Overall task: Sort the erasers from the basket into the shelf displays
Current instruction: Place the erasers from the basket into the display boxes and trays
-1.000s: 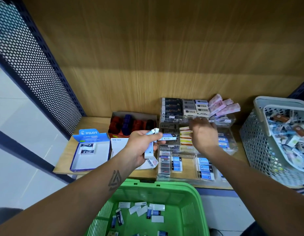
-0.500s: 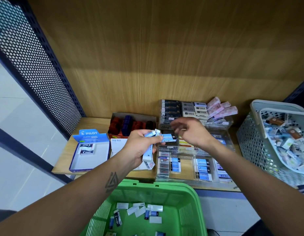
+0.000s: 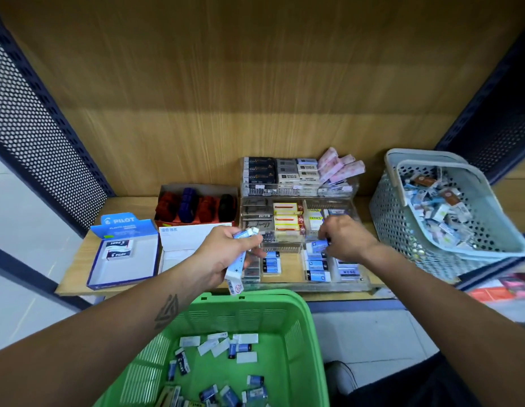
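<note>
A green basket (image 3: 296, 315) sits in front of me below the shelf, with several loose erasers on its bottom. My left hand (image 3: 226, 254) is above its far rim, shut on a bunch of blue-and-white erasers (image 3: 237, 267). My right hand (image 3: 345, 240) is over the clear acrylic display (image 3: 287, 282) on the shelf, pinching a blue eraser (image 3: 317, 246) above the front row compartment that holds similar blue erasers. The display's back tiers hold black, grey, yellow and pink eraser packs.
On the wooden shelf (image 3: 76, 268), a blue Pilot box (image 3: 123, 254) with two erasers lies at the left, then a white box (image 3: 182, 242) and a box of red and dark items (image 3: 196, 207). A grey basket (image 3: 431, 215) full of erasers stands right. Perforated metal panels flank the shelf.
My right hand took a blue eraser from the bunch in my left hand and carried it down and right to the display's front row. My left hand stayed nearly still.
</note>
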`<act>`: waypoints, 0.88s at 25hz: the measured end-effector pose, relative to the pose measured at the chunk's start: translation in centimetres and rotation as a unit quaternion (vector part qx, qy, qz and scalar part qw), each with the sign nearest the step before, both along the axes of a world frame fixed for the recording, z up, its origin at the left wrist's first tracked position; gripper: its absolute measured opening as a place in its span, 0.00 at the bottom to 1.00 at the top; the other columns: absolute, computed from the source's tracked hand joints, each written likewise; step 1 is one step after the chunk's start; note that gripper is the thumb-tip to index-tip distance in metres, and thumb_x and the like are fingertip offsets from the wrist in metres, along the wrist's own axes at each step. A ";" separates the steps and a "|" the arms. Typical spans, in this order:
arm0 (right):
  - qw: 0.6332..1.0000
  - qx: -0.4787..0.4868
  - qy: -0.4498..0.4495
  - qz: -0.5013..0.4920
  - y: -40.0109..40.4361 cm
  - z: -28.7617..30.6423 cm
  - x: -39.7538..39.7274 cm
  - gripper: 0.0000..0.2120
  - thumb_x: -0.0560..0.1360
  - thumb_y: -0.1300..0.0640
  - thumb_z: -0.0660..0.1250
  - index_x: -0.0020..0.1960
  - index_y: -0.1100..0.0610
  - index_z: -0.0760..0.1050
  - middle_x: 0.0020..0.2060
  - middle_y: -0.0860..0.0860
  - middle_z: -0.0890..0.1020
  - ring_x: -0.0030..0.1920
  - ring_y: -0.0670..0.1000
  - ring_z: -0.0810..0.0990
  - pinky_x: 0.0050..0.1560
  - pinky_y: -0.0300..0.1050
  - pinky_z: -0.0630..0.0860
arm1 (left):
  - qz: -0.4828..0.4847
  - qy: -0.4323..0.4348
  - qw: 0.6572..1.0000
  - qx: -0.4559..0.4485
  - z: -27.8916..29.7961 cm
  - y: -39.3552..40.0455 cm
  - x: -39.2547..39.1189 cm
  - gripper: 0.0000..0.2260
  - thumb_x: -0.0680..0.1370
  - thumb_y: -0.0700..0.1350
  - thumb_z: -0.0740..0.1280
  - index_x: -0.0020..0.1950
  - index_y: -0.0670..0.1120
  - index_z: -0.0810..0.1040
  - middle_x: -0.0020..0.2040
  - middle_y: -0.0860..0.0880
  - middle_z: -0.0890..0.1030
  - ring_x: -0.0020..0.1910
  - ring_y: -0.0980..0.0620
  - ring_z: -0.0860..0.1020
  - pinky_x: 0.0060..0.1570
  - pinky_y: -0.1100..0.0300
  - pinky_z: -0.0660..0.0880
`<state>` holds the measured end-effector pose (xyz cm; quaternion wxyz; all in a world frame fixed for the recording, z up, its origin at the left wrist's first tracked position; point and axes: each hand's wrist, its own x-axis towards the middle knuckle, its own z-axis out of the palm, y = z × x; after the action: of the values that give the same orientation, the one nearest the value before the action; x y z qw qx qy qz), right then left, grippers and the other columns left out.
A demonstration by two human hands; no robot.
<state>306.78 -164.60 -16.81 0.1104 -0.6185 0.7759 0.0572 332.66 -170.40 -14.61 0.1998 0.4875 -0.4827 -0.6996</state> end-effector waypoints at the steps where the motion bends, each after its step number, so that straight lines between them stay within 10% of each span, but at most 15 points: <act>1: 1.000 0.022 0.007 -0.017 0.7 -1.2 -0.4 0.16 0.71 0.63 0.67 0.57 0.52 0.79 0.58 0.53 0.79 0.58 0.54 0.77 0.55 0.44 0.73 | -0.014 -0.012 1.000 0.000 -0.2 0.4 -0.3 0.09 0.78 0.39 0.71 0.55 0.34 0.78 0.47 0.32 0.83 0.20 0.54 0.74 0.21 0.63 0.68; 22: 0.984 0.085 0.139 0.068 1.0 -2.2 4.0 0.15 0.77 0.67 0.61 0.62 0.58 0.73 0.57 0.56 0.78 0.55 0.57 0.80 0.48 0.47 0.75 | -0.098 0.081 0.985 0.114 -1.7 1.5 0.4 0.17 0.80 0.46 0.68 0.62 0.36 0.77 0.49 0.32 0.83 0.23 0.53 0.68 0.24 0.65 0.67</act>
<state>310.79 -163.63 -18.96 0.0497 -0.6440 0.7321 0.2161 333.06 -168.95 -16.34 0.1119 0.3989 -0.4276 -0.8034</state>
